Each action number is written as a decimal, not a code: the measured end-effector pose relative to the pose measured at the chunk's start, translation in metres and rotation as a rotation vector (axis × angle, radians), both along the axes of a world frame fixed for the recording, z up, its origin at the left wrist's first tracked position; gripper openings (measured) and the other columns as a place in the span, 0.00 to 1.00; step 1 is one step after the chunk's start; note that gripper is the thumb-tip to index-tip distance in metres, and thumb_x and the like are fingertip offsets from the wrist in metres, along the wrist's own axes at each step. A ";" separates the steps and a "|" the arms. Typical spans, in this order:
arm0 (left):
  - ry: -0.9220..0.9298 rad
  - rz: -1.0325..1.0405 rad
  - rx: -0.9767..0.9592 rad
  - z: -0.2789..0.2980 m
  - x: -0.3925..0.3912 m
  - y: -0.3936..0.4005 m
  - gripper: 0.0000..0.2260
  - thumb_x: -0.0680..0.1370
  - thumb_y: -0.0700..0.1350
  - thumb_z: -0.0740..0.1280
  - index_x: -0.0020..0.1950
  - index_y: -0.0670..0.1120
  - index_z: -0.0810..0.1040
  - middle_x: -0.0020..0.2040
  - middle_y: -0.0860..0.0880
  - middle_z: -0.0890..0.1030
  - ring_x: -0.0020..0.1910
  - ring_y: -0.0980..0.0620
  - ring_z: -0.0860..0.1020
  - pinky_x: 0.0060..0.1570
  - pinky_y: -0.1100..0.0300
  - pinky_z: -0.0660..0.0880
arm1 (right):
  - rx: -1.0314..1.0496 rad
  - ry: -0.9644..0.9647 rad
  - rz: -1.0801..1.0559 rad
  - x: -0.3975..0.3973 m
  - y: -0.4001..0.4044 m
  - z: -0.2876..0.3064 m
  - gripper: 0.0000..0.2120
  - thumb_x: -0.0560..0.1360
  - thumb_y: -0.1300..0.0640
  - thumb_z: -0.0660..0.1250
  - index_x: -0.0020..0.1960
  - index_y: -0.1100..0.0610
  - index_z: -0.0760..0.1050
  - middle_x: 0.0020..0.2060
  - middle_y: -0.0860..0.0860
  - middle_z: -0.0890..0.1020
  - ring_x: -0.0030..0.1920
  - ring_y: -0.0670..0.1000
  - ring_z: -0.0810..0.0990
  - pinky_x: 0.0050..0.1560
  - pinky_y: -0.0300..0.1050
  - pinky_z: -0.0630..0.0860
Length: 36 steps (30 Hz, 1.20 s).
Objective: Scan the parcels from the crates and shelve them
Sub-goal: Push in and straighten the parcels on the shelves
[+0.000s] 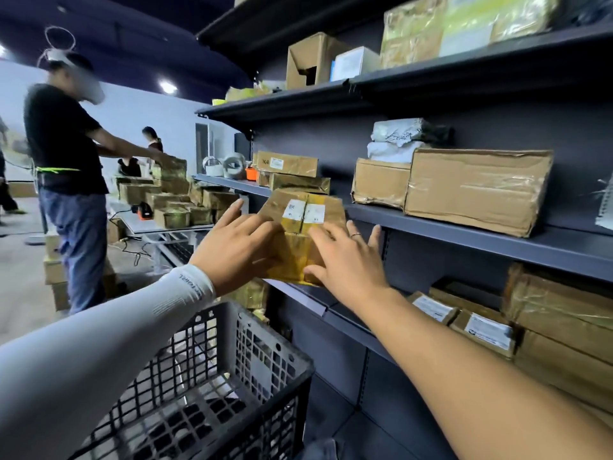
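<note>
While hands (pixel 292 257) press parcels (pixel 305 227), crate (pixel 265 353) waits.

The room was fairly dim under a dark ceiling, lit by small bright ceiling lights (pixel 168 87) at upper left. Glare shone on the tape of the parcels (pixel 411 31) on the top shelf. The wide lens bent the shelf edges, and the distant person (pixel 66 154) was blurred.
</note>
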<state>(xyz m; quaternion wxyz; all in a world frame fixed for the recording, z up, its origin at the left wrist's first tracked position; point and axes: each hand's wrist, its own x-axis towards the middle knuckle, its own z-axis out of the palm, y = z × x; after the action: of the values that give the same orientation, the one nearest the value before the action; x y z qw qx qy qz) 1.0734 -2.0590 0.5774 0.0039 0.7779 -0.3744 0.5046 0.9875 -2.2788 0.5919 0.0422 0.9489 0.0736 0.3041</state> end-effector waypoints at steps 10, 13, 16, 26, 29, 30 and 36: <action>-0.197 0.119 -0.186 0.032 -0.022 0.000 0.22 0.76 0.59 0.74 0.66 0.52 0.78 0.61 0.50 0.82 0.68 0.44 0.77 0.74 0.24 0.48 | -0.208 -0.237 -0.044 -0.018 -0.001 0.052 0.27 0.70 0.37 0.76 0.65 0.46 0.76 0.66 0.51 0.82 0.73 0.71 0.71 0.67 0.88 0.48; -0.209 0.098 -0.228 0.049 -0.028 -0.025 0.23 0.76 0.58 0.75 0.67 0.51 0.77 0.64 0.50 0.81 0.70 0.44 0.76 0.73 0.23 0.49 | -0.239 -0.289 -0.106 -0.032 -0.018 0.074 0.25 0.74 0.37 0.73 0.66 0.46 0.74 0.71 0.52 0.78 0.76 0.70 0.67 0.68 0.87 0.44; -0.196 0.052 -0.263 0.066 -0.035 -0.054 0.22 0.77 0.57 0.74 0.69 0.52 0.77 0.66 0.51 0.80 0.72 0.43 0.75 0.71 0.22 0.52 | -0.260 -0.294 -0.192 -0.054 -0.038 0.094 0.24 0.75 0.37 0.71 0.67 0.46 0.73 0.71 0.51 0.77 0.78 0.69 0.65 0.69 0.87 0.43; -0.251 -0.173 -0.301 0.105 -0.056 -0.139 0.22 0.79 0.57 0.71 0.71 0.52 0.76 0.67 0.49 0.79 0.70 0.43 0.75 0.72 0.23 0.50 | -0.340 -0.304 -0.386 -0.116 -0.100 0.138 0.24 0.80 0.34 0.62 0.71 0.43 0.67 0.76 0.48 0.73 0.81 0.66 0.58 0.70 0.85 0.39; -0.254 -0.203 -0.317 0.110 -0.062 -0.139 0.22 0.79 0.56 0.72 0.71 0.51 0.77 0.67 0.49 0.79 0.69 0.44 0.75 0.73 0.23 0.51 | -0.352 -0.316 -0.391 -0.125 -0.098 0.144 0.24 0.80 0.34 0.63 0.71 0.44 0.69 0.75 0.48 0.75 0.80 0.66 0.60 0.70 0.85 0.41; -0.251 -0.211 -0.315 0.111 -0.064 -0.137 0.22 0.79 0.56 0.71 0.71 0.50 0.76 0.66 0.48 0.79 0.69 0.44 0.75 0.73 0.23 0.51 | -0.355 -0.314 -0.390 -0.128 -0.096 0.145 0.24 0.79 0.34 0.63 0.70 0.44 0.70 0.74 0.49 0.76 0.80 0.66 0.61 0.70 0.85 0.42; -0.217 -0.231 -0.324 0.113 -0.075 -0.122 0.21 0.80 0.56 0.70 0.70 0.51 0.75 0.67 0.49 0.79 0.70 0.45 0.75 0.73 0.25 0.52 | -0.347 -0.339 -0.352 -0.138 -0.085 0.147 0.23 0.78 0.36 0.68 0.69 0.45 0.73 0.69 0.50 0.80 0.77 0.66 0.67 0.70 0.86 0.46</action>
<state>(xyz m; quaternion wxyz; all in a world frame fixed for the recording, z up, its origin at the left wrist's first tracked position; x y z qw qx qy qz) 0.9982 -2.1808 0.6904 0.1464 0.6602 -0.3732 0.6352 0.8499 -2.3642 0.7394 0.2675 0.8614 -0.0494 0.4289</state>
